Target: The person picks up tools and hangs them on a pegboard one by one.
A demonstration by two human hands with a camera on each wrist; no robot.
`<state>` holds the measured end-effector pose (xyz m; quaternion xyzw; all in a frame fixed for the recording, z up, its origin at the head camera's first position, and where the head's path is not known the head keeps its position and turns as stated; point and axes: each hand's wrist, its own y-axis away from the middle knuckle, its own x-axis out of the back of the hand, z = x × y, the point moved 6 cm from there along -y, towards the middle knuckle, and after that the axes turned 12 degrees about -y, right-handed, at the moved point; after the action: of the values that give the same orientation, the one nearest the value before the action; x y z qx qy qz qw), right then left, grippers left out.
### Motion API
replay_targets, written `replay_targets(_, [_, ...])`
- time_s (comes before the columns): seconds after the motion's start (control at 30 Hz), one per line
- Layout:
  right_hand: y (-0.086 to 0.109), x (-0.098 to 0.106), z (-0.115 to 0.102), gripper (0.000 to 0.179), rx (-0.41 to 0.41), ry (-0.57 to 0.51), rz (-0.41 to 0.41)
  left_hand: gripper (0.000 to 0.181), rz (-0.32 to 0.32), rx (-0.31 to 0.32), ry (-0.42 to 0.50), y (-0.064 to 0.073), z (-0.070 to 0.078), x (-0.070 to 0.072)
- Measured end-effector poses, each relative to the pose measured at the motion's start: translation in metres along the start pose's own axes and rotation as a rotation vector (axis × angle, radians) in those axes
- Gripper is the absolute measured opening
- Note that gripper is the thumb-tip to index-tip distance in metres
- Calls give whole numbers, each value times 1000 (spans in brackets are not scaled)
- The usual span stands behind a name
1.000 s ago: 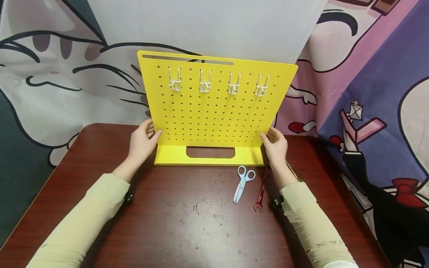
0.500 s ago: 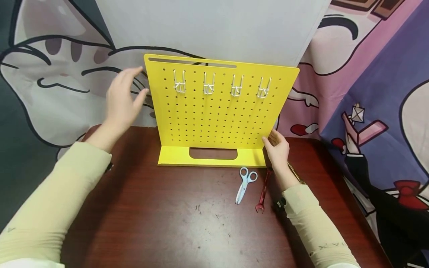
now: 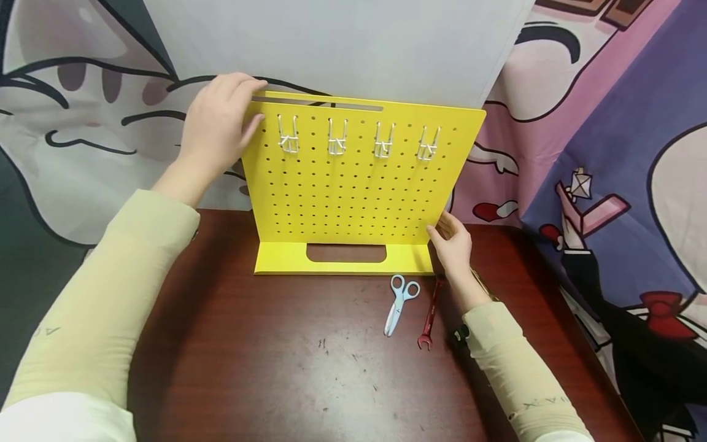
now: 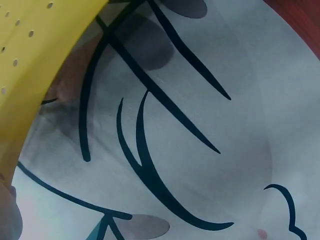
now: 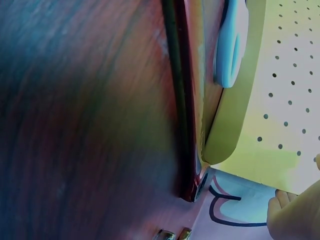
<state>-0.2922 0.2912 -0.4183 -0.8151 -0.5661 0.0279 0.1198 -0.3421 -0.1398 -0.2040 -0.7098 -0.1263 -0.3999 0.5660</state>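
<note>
A yellow pegboard (image 3: 348,190) stands upright on its base, with several white wire hooks (image 3: 337,144) in a row near its top. My left hand (image 3: 215,123) grips its upper left corner, thumb in front and fingers at the top edge. Low on the board's right side, my right hand (image 3: 454,247) holds the edge between a thumb in front and fingers behind. In the left wrist view, the board (image 4: 35,55) crosses the upper left, with a bit of the hand (image 4: 9,215) below. The right wrist view shows the hand (image 5: 297,212) at the board's edge.
Light blue scissors (image 3: 394,316) lie on the brown table (image 3: 265,356) in front of the base. A red open-ended wrench (image 3: 429,319) lies beside them, close to my right wrist. Behind the board hangs a cartoon-printed cloth (image 3: 83,184) with a white panel (image 3: 342,49).
My left hand has let go of the board's lower left edge, risen through the air and taken hold of the upper left corner. My right hand stays on the right edge.
</note>
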Motion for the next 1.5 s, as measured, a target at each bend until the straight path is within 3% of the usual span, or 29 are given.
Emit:
replay_targets(0.23, [-1,-3,-1,53,13,-19,-16,42,-2,-41,5,-4,0,-6])
replay_targets(0.57, [-1,5,-1,53,13,8,-69,40,25,51,152,-3,-1,-12])
replay_targets(0.7, [-1,17,-3,51,19,36,-78,39,42,56,159,-2,1,-13])
replay_targets(1.07, [-4,65,1,37,31,257,-65,38,80,72,179,-2,2,-16])
replay_targets(1.5, [-3,99,21,35,1,418,-154,37,99,70,197,0,2,-16])
